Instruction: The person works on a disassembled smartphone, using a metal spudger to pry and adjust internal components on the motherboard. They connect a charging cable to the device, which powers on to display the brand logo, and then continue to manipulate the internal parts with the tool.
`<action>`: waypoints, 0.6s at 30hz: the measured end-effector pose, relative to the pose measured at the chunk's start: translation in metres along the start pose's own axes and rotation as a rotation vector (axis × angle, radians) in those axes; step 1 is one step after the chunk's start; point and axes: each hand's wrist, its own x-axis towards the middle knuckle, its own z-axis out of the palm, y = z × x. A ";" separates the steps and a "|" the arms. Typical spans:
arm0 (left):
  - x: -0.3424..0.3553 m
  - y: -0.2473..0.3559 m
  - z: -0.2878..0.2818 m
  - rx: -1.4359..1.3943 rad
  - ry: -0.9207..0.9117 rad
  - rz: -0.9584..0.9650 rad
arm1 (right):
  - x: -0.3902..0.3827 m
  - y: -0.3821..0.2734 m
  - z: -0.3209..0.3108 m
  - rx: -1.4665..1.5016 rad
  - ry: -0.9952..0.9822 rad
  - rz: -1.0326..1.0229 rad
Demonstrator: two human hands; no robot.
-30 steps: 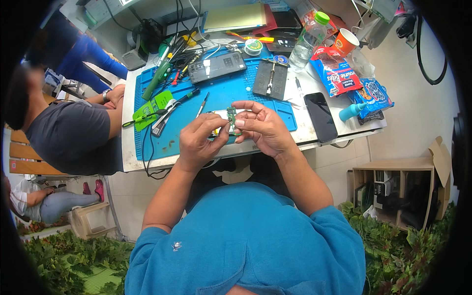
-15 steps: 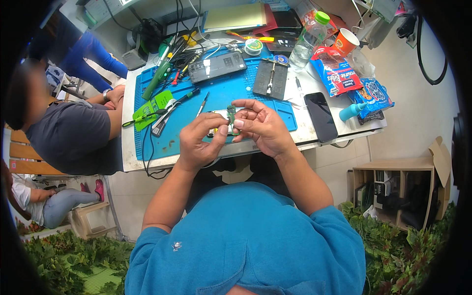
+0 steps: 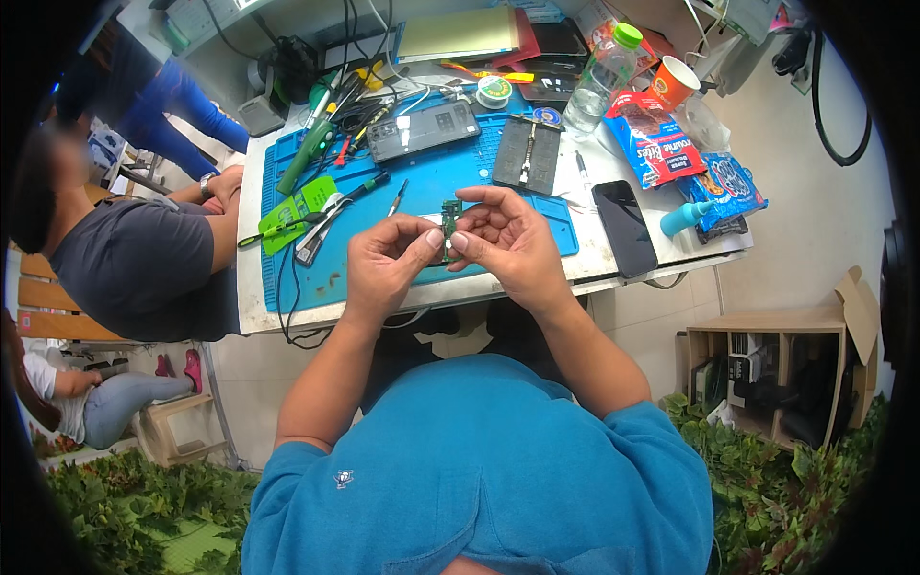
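Note:
A small green circuit board [image 3: 449, 215] is held upright above the near part of the blue work mat [image 3: 331, 273]. My left hand [image 3: 385, 266] pinches its left side between thumb and fingers. On its other side, my right hand [image 3: 517, 251] grips it with the thumb, and the index finger curls over near its top. Part of the board is covered by my fingertips. Something pale lies behind my hands, mostly hidden. Just beyond my left hand lies a thin pen-like tool [image 3: 399, 197].
A dark phone [image 3: 424, 132] and a black board holder [image 3: 526, 158] lie farther back. Right of the mat are a black phone [image 3: 625, 230], a water bottle [image 3: 599, 86], snack packs [image 3: 656, 139] and a teal bottle [image 3: 686, 218]. A green screwdriver [image 3: 307, 158] lies left. A person [image 3: 144, 254] sits at left.
My left fingers have curled in and the thumb has shifted up along the board. The board has turned slightly, and the pale thing behind it shows less.

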 end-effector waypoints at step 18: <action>0.004 -0.001 -0.009 -0.108 0.004 -0.197 | -0.005 0.001 0.008 -0.333 0.013 -0.087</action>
